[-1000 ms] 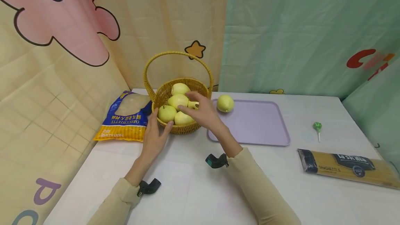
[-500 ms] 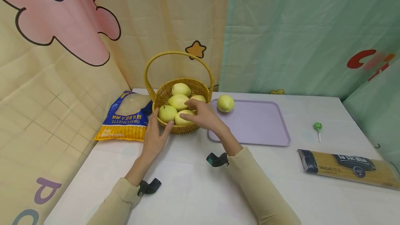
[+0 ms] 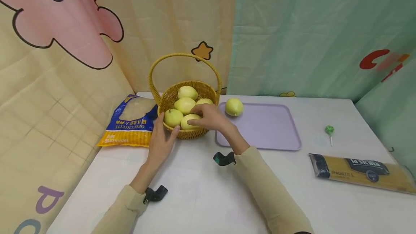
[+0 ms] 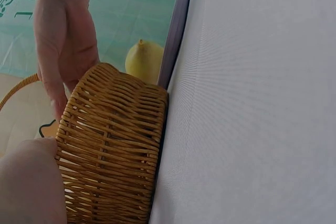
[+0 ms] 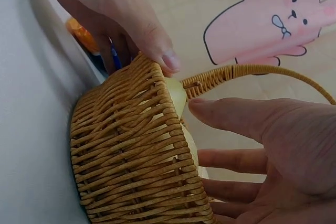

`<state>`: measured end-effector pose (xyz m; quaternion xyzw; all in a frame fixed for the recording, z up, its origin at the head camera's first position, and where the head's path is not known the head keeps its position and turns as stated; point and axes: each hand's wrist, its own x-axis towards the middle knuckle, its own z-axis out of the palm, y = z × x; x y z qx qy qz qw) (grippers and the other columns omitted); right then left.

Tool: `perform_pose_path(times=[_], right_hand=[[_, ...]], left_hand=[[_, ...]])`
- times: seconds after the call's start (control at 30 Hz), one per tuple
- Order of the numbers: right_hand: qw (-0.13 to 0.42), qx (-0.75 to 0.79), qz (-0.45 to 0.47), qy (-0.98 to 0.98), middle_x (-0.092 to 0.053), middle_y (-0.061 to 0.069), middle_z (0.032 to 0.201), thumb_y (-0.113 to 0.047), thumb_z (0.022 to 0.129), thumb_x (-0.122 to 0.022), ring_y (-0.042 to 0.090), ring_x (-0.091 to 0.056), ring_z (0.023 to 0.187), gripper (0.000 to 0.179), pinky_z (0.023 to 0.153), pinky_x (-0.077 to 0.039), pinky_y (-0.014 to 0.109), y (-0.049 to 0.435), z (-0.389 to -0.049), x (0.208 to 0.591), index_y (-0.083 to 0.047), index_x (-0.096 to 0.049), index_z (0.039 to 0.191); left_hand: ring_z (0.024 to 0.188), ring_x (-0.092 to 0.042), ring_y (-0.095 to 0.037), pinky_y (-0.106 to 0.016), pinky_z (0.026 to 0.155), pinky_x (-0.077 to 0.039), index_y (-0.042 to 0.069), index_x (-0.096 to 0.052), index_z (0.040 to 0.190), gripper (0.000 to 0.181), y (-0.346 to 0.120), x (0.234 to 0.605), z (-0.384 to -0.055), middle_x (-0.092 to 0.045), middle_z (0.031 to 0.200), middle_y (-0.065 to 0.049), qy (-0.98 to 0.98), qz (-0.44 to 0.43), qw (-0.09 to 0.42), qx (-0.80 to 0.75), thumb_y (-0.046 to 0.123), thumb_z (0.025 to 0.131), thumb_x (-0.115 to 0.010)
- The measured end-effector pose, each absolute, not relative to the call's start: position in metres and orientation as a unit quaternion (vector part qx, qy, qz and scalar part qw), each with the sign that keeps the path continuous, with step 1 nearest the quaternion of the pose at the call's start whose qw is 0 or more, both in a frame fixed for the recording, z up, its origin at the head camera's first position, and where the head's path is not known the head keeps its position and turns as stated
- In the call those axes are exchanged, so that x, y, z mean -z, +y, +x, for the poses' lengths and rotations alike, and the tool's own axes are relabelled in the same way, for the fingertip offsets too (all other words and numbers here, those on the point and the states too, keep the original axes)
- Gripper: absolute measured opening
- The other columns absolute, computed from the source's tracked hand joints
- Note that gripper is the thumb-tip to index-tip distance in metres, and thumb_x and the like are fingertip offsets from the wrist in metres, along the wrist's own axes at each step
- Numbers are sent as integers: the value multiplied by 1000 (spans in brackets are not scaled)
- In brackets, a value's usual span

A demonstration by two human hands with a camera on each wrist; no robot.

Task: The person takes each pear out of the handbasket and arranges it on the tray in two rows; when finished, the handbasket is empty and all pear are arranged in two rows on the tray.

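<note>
Smooth, pale-green pears (image 3: 184, 106) lie inside a round, golden wicker basket (image 3: 191, 134). The right hand (image 3: 212, 117) is over its right side, thumb and fingers apart; the left hand (image 3: 160, 143) touches its left front, fingers apart from the thumb. Right of the basket, another pear (image 3: 234, 107) sits on a lilac rectangular tray (image 3: 266, 129).

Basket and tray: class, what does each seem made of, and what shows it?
Basket: woven strands, wicker or plastic imitation, slightly shiny; the interlacing shows in the wrist views.
Tray: probably plastic, smooth and matte; its even lilac colour and rounded corners suggest moulding.
</note>
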<state>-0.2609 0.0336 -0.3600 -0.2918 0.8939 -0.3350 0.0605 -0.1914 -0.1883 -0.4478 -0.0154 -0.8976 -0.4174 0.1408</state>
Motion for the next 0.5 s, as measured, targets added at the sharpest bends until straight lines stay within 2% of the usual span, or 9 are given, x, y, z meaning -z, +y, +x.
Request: perform_pose_path(times=[0.2, 0.5], right_hand=[[101, 284, -289, 909, -73, 10, 130, -37, 93, -83, 27, -66, 124, 54, 104, -55, 41, 22, -267, 355, -4, -70, 134], [126, 239, -285, 920, -72, 8, 129, -38, 89, -86, 28, -62, 121, 55, 103, -52, 41, 13, -275, 356, -6, -71, 131]], left_hand=[[162, -15, -41, -66, 128, -18, 15, -16, 170, 84, -190, 448, -190, -18, 176, -16, -899, -10, 137, 416, 53, 106, -55], [163, -13, -39, -64, 129, -17, 19, -14, 171, 84, -190, 448, -192, -17, 176, -14, -900, -12, 132, 416, 53, 106, -56]])
